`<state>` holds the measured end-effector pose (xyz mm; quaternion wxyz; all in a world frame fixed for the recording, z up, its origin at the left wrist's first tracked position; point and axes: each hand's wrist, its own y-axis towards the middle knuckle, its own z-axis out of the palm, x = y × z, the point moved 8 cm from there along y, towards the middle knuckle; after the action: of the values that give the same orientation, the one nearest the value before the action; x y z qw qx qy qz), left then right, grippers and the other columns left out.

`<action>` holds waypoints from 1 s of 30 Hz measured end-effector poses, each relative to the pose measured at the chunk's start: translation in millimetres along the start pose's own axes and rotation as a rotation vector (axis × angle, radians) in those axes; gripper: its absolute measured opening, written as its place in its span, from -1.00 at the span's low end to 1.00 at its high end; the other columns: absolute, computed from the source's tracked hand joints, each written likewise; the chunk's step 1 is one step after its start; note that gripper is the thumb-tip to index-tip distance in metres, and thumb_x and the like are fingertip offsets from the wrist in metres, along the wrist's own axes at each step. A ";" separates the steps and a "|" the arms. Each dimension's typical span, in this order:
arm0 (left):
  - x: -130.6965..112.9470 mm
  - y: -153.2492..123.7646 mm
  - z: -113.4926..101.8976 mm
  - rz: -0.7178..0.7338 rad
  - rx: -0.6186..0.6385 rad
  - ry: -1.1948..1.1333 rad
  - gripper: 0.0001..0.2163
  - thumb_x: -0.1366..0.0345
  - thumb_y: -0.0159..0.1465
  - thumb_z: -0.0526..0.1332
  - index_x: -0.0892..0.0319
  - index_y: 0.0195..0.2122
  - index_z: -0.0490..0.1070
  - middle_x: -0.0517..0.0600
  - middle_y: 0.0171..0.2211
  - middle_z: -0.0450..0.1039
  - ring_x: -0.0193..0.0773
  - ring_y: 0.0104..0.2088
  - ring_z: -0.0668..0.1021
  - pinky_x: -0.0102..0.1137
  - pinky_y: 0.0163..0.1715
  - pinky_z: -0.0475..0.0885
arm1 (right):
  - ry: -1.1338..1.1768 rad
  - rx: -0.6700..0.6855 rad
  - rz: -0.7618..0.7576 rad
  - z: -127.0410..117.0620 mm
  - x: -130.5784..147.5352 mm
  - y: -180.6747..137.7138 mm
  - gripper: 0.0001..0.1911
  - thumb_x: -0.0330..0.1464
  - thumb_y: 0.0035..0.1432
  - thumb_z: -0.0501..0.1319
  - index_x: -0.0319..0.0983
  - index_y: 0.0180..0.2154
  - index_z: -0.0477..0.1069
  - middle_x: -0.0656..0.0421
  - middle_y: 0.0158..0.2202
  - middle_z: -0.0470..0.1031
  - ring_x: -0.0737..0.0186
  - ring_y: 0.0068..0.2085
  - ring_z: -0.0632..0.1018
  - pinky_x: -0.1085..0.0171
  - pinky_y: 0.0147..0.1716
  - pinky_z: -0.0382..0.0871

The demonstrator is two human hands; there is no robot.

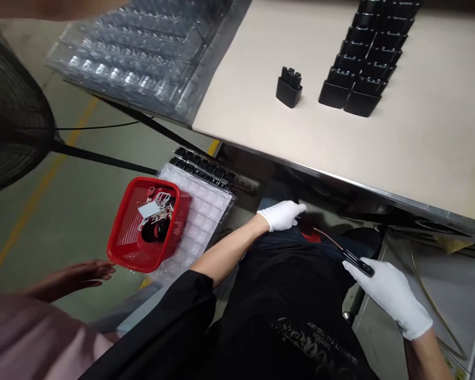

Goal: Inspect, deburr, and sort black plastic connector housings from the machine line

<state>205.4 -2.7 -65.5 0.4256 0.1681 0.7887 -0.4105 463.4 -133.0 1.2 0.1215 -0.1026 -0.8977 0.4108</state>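
Clamps a black tool (358,263) in the fingers (355,275) of the right hand (391,293). Holds the left hand (284,215) left of those fingers; cannot tell whether clamped on anything.

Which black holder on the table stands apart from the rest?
The lone black holder nearest the clear trays; the others stand packed in two rows.

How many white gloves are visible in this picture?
2: one glove on the left hand, near mid-picture; another on the right hand, lower right, holding a black-handled tool. Others may be hidden.
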 end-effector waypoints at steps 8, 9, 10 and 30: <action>4.9 -1.8 20.4 0.022 -0.110 -0.130 -0.56 0.51 0.21 0.45 0.20 0.13 0.56 0.17 -0.07 0.63 0.09 0.07 0.64 -0.14 0.18 0.45 | 0.056 -0.025 0.051 -1.2 -23.0 14.6 -0.32 0.26 0.27 0.13 -0.06 -0.02 0.73 0.02 -0.13 0.76 -0.19 -0.06 0.75 0.15 -0.20 0.56; 13.7 -0.9 16.9 0.001 -0.154 -0.198 -0.54 0.48 0.21 0.47 0.20 0.15 0.55 0.16 -0.04 0.63 0.05 0.07 0.64 -0.17 0.17 0.46 | 0.072 -0.020 0.053 0.3 -28.3 14.5 -0.32 0.26 0.27 0.13 -0.06 -0.02 0.73 0.02 -0.15 0.76 -0.18 -0.07 0.75 0.16 -0.21 0.56; 22.8 -0.5 13.6 -0.020 -0.195 -0.274 -0.52 0.45 0.20 0.50 0.22 0.16 0.53 0.15 -0.03 0.62 0.00 0.06 0.64 -0.20 0.15 0.48 | 0.087 -0.015 0.050 2.0 -32.9 14.2 -0.32 0.26 0.27 0.14 -0.06 -0.02 0.74 0.02 -0.17 0.76 -0.18 -0.08 0.75 0.16 -0.21 0.56; -86.7 -162.7 -211.1 0.374 -0.982 -0.786 -0.49 0.11 0.03 0.66 0.12 -0.09 0.53 0.02 -0.13 0.62 -0.14 -0.16 0.67 -0.36 -0.22 0.58 | 0.557 -0.257 -0.203 32.7 -33.9 84.5 -0.54 0.08 0.11 0.29 -0.10 -0.22 0.73 0.10 -0.14 0.77 -0.15 -0.02 0.76 0.20 -0.07 0.66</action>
<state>43.2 72.8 150.2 0.7736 -0.0741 0.6275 0.0471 492.8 -111.8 -88.5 0.3892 -0.1355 -0.8800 0.2362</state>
